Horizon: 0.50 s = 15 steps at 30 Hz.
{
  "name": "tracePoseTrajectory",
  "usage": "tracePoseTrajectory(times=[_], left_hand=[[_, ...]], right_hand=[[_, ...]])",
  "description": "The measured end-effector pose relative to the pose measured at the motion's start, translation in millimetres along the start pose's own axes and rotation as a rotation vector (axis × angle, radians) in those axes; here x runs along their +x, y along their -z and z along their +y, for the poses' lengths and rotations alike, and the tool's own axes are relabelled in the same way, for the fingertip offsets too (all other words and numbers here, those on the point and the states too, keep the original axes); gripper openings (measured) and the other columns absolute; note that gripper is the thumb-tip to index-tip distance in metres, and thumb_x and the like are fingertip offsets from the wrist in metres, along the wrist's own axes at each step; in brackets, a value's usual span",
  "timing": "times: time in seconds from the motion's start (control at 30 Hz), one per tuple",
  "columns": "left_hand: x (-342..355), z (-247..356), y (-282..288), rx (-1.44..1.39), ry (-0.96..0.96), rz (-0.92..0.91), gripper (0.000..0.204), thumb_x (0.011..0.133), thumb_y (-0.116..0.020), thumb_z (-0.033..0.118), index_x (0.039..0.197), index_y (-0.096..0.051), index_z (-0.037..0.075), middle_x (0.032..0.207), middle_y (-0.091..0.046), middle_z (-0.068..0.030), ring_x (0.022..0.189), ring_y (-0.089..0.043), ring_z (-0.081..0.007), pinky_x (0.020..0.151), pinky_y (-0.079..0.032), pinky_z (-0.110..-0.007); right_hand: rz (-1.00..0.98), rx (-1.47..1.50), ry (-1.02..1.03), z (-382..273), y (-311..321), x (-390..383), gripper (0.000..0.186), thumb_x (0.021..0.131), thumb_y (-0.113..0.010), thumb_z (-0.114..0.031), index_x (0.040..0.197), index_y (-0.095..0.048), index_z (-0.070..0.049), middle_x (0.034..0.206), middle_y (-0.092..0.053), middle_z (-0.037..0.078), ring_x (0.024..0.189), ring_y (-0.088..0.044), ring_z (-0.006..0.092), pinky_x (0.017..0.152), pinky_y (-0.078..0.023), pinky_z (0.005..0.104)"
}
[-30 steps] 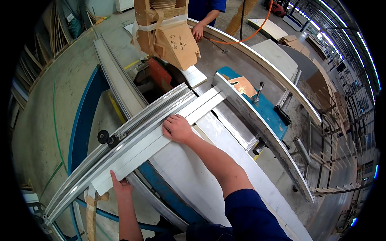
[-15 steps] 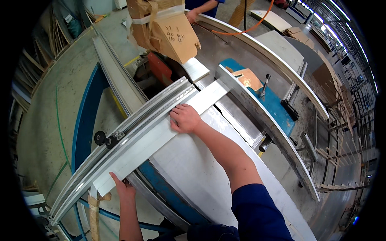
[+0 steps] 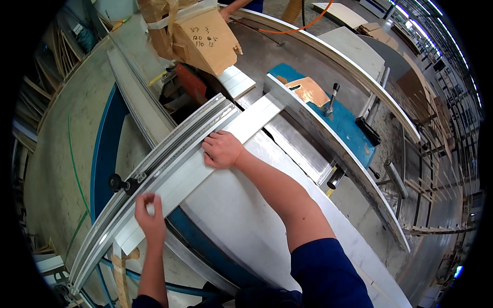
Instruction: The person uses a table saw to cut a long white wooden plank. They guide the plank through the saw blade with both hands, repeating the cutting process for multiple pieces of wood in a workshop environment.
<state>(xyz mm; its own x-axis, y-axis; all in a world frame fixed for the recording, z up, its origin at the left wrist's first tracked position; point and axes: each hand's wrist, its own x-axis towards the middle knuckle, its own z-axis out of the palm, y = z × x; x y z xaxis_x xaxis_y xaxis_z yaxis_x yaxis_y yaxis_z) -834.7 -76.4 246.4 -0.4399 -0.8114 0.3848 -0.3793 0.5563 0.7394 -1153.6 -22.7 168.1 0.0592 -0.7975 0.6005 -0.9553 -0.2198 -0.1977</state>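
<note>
Your saw table (image 3: 241, 226) had a pale, flat top over a blue base. A long white strip (image 3: 205, 164) lay flat on it, running diagonally from near your left side up toward the blade area, and pressed against a ribbed metal fence (image 3: 169, 149) along its far edge. You had your right hand (image 3: 222, 149) flat on the strip and your left hand (image 3: 150, 218) at its near end. Beyond the strip, a blue plate (image 3: 339, 120) carried a brown scrap (image 3: 308, 91) and a black-handled lever (image 3: 331, 98). A short white offcut (image 3: 237, 82) lay near a cardboard box (image 3: 197, 33) at the far end.
</note>
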Motion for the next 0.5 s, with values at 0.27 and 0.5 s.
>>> tracePoseTrajectory(times=[0.27, 0.5], left_hand=[[104, -15, -83, 0.755, -0.007, -0.105, 0.048, 0.107, -0.057, 0.045, 0.12, -0.069, 0.0, 0.116, -0.071, -0.0199, 0.115, -0.063, -0.0391, 0.102, -0.044, -0.049], [111, -24, -85, 0.729, -0.006, -0.081, 0.051, 0.107, -0.055, 0.047, 0.119, -0.07, 0.0, 0.115, -0.072, -0.0189, 0.114, -0.064, -0.0371, 0.1, -0.045, -0.048]], right_hand=[[0.046, 0.035, -0.048, 0, 0, 0, 0.019, 0.08, -0.068, -0.023, 0.072, -0.058, -0.01, 0.074, -0.061, 0.005, 0.077, -0.064, 0.0263, 0.072, -0.051, 0.0396], [0.058, 0.036, -0.098, 2, -3, 7, 0.018, 0.079, -0.068, -0.023, 0.071, -0.06, -0.01, 0.074, -0.062, 0.005, 0.077, -0.065, 0.026, 0.071, -0.052, 0.0388]])
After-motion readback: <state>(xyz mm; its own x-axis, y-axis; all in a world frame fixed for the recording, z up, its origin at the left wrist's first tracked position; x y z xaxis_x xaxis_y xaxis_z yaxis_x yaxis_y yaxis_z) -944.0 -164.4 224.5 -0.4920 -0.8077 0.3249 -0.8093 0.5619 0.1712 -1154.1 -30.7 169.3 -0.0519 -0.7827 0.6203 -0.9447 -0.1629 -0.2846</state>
